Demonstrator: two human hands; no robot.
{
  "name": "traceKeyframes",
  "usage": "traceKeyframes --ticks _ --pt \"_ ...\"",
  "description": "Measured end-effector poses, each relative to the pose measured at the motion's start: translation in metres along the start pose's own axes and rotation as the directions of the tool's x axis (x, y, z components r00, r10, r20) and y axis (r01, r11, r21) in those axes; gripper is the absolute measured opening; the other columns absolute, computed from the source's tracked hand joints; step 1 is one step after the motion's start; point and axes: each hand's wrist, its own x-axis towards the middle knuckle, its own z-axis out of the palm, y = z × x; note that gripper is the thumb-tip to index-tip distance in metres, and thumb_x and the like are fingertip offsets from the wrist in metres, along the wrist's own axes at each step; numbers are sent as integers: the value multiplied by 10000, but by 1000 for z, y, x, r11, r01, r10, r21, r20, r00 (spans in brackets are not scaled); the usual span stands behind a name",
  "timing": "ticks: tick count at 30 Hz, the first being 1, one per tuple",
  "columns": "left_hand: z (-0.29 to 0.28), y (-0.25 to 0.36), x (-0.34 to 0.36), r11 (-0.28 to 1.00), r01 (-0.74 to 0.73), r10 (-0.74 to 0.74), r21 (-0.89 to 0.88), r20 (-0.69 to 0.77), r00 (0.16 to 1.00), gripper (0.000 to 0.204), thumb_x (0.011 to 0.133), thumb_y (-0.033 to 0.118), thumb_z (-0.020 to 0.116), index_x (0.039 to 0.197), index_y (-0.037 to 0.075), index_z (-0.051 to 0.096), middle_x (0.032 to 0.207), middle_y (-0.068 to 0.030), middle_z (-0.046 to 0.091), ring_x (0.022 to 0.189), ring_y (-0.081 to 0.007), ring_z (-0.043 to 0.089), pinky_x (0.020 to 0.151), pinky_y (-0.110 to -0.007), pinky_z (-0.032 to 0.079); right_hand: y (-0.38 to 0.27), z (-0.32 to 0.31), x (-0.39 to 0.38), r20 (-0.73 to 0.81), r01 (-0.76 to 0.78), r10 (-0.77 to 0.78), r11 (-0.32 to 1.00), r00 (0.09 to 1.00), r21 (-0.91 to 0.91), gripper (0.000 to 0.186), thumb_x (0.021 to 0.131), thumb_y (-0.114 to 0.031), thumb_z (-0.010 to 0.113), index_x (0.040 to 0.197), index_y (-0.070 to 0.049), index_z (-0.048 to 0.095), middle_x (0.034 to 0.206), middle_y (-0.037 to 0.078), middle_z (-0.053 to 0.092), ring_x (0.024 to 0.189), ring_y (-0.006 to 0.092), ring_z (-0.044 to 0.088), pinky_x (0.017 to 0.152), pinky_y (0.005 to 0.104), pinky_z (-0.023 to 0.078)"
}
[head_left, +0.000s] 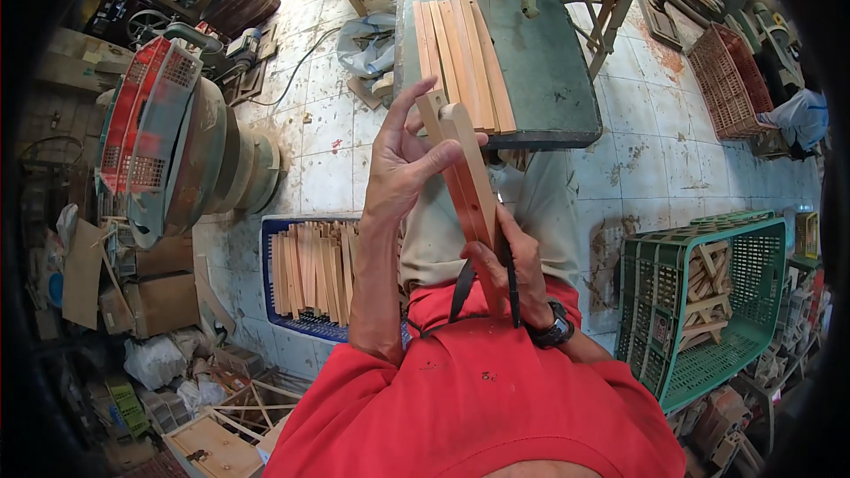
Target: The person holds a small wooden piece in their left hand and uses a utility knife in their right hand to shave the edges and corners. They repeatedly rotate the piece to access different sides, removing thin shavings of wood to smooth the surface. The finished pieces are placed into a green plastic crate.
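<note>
My left hand (407, 155) grips the upper end of a pair of wooden slats, thumb in front and some fingers behind. One is a pale slat (471, 159) with a rounded end. Against it lies a redder slat (459, 190) with small holes. Both tilt from the upper left down toward my red shirt. My right hand (518, 270), with a black watch on its wrist, is closed round their lower part. A thin black pen-like thing (513, 296) sticks down from the right hand; its kind is unclear.
Ahead, several loose slats (459, 57) lie on a green-topped table (553, 71). A blue crate (305, 329) of upright wood pieces stands at my left. On the right is a green crate (655, 301) on its side, with wooden pieces. A red crate (146, 124) sits on a machine (199, 150) at far left.
</note>
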Motion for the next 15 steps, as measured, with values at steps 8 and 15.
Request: traceKeyframes --ticks 8,15 --pt "-1 10 -2 998 -20 17 54 46 999 523 815 -33 726 1293 11 519 1195 -108 568 1076 -191 608 918 -319 520 -2 7 -6 -12 -32 33 993 999 115 467 916 -135 641 1315 5 445 734 101 655 612 177 658 543 308 500" --pt "11 16 -6 995 -36 39 94 -26 999 514 781 -7 760 1256 16 567 1059 -80 644 998 -168 639 873 -312 522 -7 5 -8 14 -74 72 979 997 192 393 926 -140 628 1264 2 487 720 87 642 589 147 624 536 287 475"
